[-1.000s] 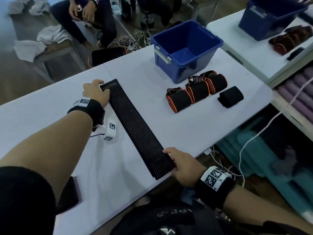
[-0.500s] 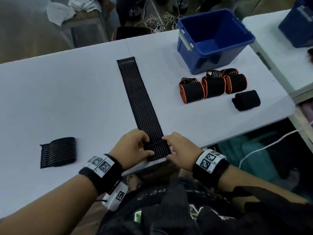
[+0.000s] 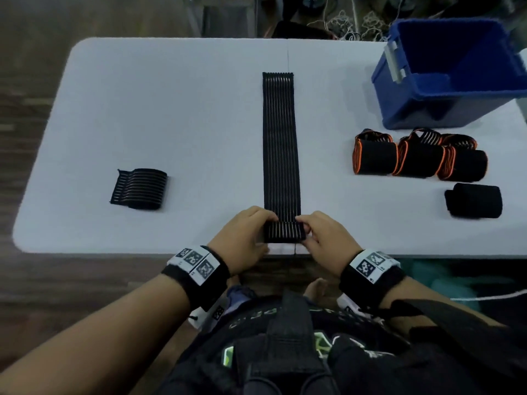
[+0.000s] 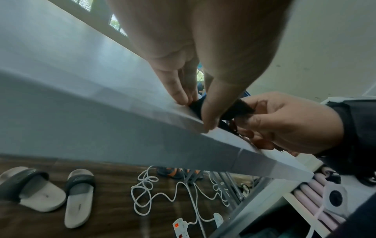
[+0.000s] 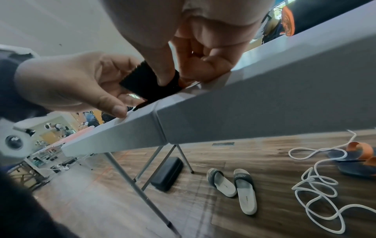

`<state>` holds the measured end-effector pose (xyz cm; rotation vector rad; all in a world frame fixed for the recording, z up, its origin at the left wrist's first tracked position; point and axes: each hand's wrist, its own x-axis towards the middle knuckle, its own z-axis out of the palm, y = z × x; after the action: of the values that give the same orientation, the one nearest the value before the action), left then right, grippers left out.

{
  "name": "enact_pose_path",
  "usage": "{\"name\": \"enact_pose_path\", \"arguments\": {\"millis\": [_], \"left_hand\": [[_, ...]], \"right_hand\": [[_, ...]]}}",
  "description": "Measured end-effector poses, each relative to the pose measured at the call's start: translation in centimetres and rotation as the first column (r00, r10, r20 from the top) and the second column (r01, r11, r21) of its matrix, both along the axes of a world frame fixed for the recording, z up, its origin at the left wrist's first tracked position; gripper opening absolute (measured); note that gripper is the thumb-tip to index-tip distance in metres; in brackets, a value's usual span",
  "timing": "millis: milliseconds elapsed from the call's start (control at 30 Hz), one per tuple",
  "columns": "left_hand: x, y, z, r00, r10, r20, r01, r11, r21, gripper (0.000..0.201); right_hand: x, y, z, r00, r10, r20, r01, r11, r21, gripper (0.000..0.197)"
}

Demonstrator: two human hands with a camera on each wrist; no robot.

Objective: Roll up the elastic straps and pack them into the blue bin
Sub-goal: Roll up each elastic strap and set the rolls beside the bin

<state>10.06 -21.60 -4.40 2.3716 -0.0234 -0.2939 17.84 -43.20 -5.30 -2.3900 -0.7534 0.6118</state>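
We see a black elastic strap [image 3: 281, 143] lying straight from the tabletop's [image 3: 171, 109] near edge toward the far edge, bare surface on both sides. Our left hand [image 3: 242, 238] and right hand [image 3: 325, 240] pinch its folded near end. The blue bin [image 3: 445, 81] sits at the far right corner. Only the wrist views show slippers [image 5: 231, 188] under the table.
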Motion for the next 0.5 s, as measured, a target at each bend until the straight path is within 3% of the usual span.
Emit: {"name": "enact_pose_path", "arguments": {"millis": [100,233,367,500], "left_hand": [[-0.3,-0.7,0.1,0.983,0.182,0.004,-0.182,0.982,-0.051,0.042],[0.4,-1.3,0.3,0.899,0.435,-0.051,-0.438,0.895,-0.082,0.02],[1.2,-1.3,1.0,0.879,0.472,-0.067,-0.476,0.873,-0.103,0.016],[2.0,-1.2,1.3,0.92,0.39,-0.038,-0.391,0.92,-0.018,0.007]], "right_hand": [[1.0,0.3,0.5,0.999,-0.045,-0.006,0.045,0.999,-0.001,0.019],[2.2,0.6,1.2,0.976,-0.155,-0.155,0.147,0.987,-0.06,0.035],[2.5,1.6,1.8,0.84,-0.343,-0.42,0.36,0.932,-0.04,0.033],[2.6,2.3,2.3,0.774,-0.422,-0.471,0.457,0.888,-0.044,0.031]]}}
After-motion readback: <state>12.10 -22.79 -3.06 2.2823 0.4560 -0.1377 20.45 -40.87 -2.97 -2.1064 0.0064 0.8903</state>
